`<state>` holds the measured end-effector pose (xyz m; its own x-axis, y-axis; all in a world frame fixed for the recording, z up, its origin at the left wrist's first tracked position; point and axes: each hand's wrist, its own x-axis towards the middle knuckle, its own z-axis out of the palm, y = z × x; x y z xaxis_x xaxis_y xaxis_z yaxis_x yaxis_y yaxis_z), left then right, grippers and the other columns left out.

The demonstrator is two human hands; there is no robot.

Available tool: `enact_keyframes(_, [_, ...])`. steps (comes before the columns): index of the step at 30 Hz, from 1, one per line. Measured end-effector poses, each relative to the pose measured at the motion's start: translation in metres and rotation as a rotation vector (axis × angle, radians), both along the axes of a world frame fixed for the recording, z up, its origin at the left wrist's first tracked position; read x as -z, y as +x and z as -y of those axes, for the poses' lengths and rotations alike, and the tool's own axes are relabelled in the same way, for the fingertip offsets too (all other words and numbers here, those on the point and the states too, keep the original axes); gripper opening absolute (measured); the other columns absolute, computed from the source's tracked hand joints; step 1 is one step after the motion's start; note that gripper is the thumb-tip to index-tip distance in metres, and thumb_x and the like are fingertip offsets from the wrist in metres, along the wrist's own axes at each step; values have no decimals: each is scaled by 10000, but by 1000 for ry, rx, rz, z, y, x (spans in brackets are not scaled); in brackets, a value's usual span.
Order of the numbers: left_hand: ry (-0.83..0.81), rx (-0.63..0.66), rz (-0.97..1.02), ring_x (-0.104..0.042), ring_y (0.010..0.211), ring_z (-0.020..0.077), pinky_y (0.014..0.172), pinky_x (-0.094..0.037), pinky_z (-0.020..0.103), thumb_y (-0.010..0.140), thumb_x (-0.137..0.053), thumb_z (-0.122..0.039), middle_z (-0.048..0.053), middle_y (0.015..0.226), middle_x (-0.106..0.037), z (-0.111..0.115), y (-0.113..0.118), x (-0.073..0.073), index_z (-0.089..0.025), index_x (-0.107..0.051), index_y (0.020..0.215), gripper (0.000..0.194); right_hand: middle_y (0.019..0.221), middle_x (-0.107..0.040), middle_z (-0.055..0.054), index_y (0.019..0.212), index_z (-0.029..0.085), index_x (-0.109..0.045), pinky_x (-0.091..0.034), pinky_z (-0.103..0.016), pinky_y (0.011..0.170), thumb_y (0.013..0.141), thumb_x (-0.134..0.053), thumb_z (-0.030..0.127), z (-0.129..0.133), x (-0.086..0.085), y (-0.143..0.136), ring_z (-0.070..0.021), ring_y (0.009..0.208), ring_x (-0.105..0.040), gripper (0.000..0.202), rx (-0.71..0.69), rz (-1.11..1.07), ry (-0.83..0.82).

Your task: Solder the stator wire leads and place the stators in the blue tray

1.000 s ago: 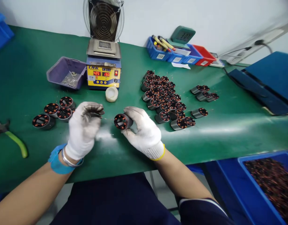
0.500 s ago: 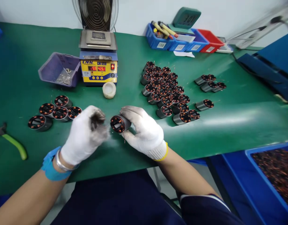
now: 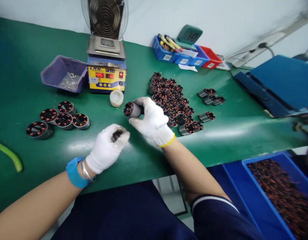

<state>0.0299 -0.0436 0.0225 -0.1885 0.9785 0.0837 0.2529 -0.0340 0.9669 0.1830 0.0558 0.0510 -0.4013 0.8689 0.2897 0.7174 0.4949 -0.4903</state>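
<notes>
My right hand (image 3: 154, 121), in a white glove with a yellow cuff, grips a metal cylinder (image 3: 133, 110) with copper windings at its left end. It is held over the green table, just right of a white round cup (image 3: 116, 98). My gloved left hand (image 3: 109, 146) is lower and to the left, apart from the cylinder. Its fingers are curled together with dark fingertips; whether something small is between them cannot be made out. Several similar cylinders (image 3: 64, 120) stand on the left, and a larger group (image 3: 170, 95) stands beyond my right hand.
A yellow and blue soldering station (image 3: 107, 78) stands at the back beside a purple bin (image 3: 47, 75). Green-handled pliers (image 3: 10, 155) lie at the left. Small blue bins (image 3: 166, 56) and a red bin (image 3: 210, 58) line the back. A blue crate (image 3: 259, 186) sits at lower right.
My right hand has lifted the cylinder up and away, and its end has turned. My left hand has moved right and slightly down. The view has shifted to the right.
</notes>
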Motion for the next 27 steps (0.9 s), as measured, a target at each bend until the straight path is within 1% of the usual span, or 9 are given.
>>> enact_keyframes(3, [-4, 72, -78, -686, 801, 201, 779, -553, 332, 844, -597, -385, 45, 857, -749, -7, 1, 7, -193, -676, 873, 210, 1121, -726, -103, 1200, 172, -654, -577, -454, 879, 708, -719, 348, -28, -8, -17, -322, 1013, -694, 527, 22, 137, -42])
enact_keyframes(6, [-17, 76, -76, -699, 838, 214, 807, -556, 352, 853, -577, -394, 63, 905, -762, -12, -3, 10, -182, -682, 919, 246, 1131, -728, -105, 1262, 197, -652, -574, -461, 841, 734, -710, 410, -48, -14, -31, -342, 1021, -691, 572, 22, 274, -61])
enact_keyframes(8, [-30, 86, -84, -704, 856, 218, 824, -559, 361, 854, -584, -388, 73, 929, -766, -12, -4, 10, -171, -688, 954, 261, 1121, -730, -102, 1264, 228, -661, -567, -478, 833, 740, -705, 450, -55, -19, -38, -353, 1027, -687, 571, 29, 386, -69])
enact_keyframes(12, [-49, 174, -155, -707, 860, 218, 835, -564, 364, 857, -613, -354, 75, 938, -764, -7, -2, 7, -160, -703, 993, 253, 1061, -732, -116, 1130, 225, -719, -543, -486, 843, 756, -670, 494, -58, -34, -53, -358, 1017, -682, 464, 35, 585, -81])
enact_keyframes(15, [-51, 222, -205, -711, 886, 226, 841, -568, 371, 867, -625, -343, 78, 959, -764, -5, 0, 6, -156, -710, 1011, 251, 1041, -728, -136, 1038, 183, -736, -539, -460, 813, 817, -585, 513, -59, -43, -62, -356, 990, -691, 424, 15, 640, -47])
enact_keyframes(17, [-54, 233, -227, -713, 905, 230, 853, -570, 376, 874, -628, -339, 77, 975, -767, -4, 0, 5, -160, -711, 1015, 243, 1026, -724, -128, 1030, 169, -733, -539, -433, 811, 833, -565, 526, -62, -47, -66, -342, 987, -690, 441, 5, 651, -25])
enact_keyframes(22, [-44, 245, -237, -712, 902, 229, 857, -572, 376, 878, -627, -328, 79, 982, -763, -4, -1, 5, -156, -711, 1022, 240, 1029, -710, -83, 1125, 230, -703, -534, -397, 808, 832, -579, 542, -61, -55, -58, -328, 1021, -666, 446, 36, 617, -11])
enact_keyframes(25, [-33, 256, -242, -710, 896, 231, 852, -572, 379, 877, -622, -323, 85, 979, -758, -3, 0, 7, -149, -713, 1017, 241, 1188, -663, -120, 1243, 256, -650, -530, -413, 760, 838, -584, 500, -51, -58, -51, -357, 1047, -649, 477, 74, 639, 61])
enact_keyframes(27, [-33, 262, -257, -712, 910, 236, 856, -573, 381, 880, -620, -327, 83, 985, -759, -3, 0, 7, -157, -713, 1019, 238, 1297, -601, -153, 1292, 246, -616, -526, -426, 751, 834, -605, 449, -45, -55, -50, -366, 1043, -644, 501, 85, 699, 86])
